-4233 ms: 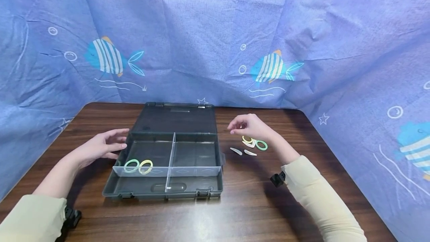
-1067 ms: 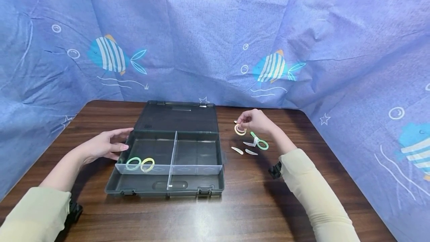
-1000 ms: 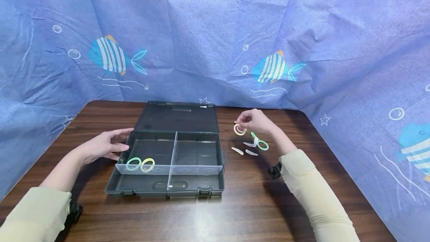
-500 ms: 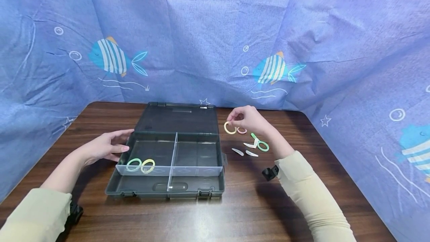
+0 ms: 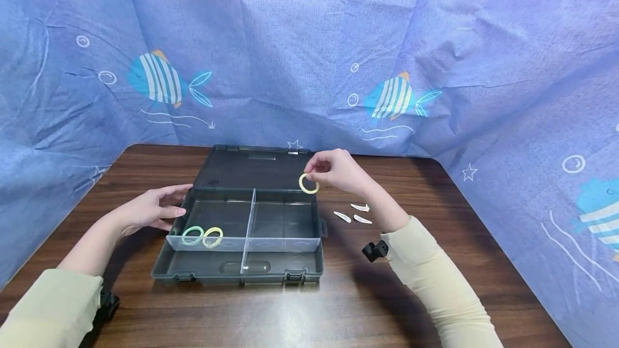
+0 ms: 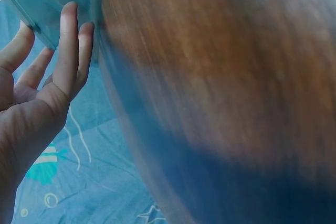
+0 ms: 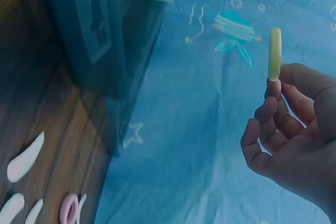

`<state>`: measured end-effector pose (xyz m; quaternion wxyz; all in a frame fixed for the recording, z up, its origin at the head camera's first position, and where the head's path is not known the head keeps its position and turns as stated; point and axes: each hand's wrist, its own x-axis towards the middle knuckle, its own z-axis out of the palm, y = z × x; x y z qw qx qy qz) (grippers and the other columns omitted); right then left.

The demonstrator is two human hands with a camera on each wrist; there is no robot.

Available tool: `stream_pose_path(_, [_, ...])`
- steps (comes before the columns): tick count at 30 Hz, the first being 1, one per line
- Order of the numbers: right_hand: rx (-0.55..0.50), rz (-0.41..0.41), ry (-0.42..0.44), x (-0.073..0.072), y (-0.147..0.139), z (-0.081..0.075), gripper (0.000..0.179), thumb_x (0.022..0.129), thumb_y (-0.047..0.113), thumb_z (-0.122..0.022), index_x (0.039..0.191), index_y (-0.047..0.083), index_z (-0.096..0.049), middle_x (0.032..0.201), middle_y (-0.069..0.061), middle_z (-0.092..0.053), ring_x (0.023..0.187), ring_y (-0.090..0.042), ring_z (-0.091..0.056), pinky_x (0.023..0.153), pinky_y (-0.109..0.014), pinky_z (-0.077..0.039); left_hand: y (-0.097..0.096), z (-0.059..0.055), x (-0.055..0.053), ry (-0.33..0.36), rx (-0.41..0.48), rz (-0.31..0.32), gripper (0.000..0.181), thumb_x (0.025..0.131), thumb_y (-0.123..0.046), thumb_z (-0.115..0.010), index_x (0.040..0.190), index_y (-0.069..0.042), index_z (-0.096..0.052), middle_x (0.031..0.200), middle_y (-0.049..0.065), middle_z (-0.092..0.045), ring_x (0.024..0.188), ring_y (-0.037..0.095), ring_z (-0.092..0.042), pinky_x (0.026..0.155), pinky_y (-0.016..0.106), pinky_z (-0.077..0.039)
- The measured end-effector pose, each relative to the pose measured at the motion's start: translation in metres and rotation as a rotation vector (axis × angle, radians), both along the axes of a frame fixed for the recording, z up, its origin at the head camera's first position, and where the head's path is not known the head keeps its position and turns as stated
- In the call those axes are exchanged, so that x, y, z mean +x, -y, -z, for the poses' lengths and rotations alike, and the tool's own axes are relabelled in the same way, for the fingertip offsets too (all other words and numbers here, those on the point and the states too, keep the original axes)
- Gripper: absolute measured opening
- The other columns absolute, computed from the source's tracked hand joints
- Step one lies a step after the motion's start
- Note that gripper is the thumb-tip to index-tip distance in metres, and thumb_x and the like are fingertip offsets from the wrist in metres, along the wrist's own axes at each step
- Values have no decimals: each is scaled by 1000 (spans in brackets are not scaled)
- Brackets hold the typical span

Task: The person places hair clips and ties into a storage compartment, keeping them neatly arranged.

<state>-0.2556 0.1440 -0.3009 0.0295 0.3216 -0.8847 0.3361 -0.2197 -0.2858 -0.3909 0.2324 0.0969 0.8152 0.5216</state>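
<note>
My right hand [image 5: 342, 172] pinches a yellow hair tie [image 7: 274, 53] between thumb and fingertips, holding it upright over the back right corner of a grey divided box [image 5: 217, 278]. My left hand [image 5: 140, 212] is at the box's left side, its fingers loosely spread with the fingertips right at the wall. In the back left compartment, a green hair tie [image 5: 193, 227] and another yellow hair tie [image 5: 213, 229] lean side by side near the front divider. The other three compartments hold nothing.
Right of the box lie white snap hair clips [image 5: 342, 217] on the wooden table [image 5: 338, 305]. A pink hair tie [image 7: 64, 209] shows near them in the right wrist view. The box's lid [image 5: 256, 168] lies back behind it. A blue fish-print cloth [image 5: 300, 58] hangs behind the table.
My right hand has picked up the yellow hair tie from the pile, parting it from the pink one, and carried it left to the box. My left hand stays at the box.
</note>
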Motion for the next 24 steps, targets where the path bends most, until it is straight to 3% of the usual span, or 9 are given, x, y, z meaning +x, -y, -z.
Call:
stream_pose_path(17, [-45,-99,14,2,57,13,4,81,14,-74,84,14,-72,70,7,-66,60,-3,-53,56,-18,-43,-1,-1,2,-1,-17,-5,79,93,-22,-61,152,-8,-11,149,33,-18,123,43,-44,80,45,-55])
stream_pose_path(24, [-66,-147,75,0,80,15,4,83,14,-73,86,12,-72,71,3,-69,57,-2,-51,55,-17,-42,-2,-1,2,-7,-16,3,79,94,-22,-60,152,-8,-10,148,33,-18,122,43,-45,80,45,-55])
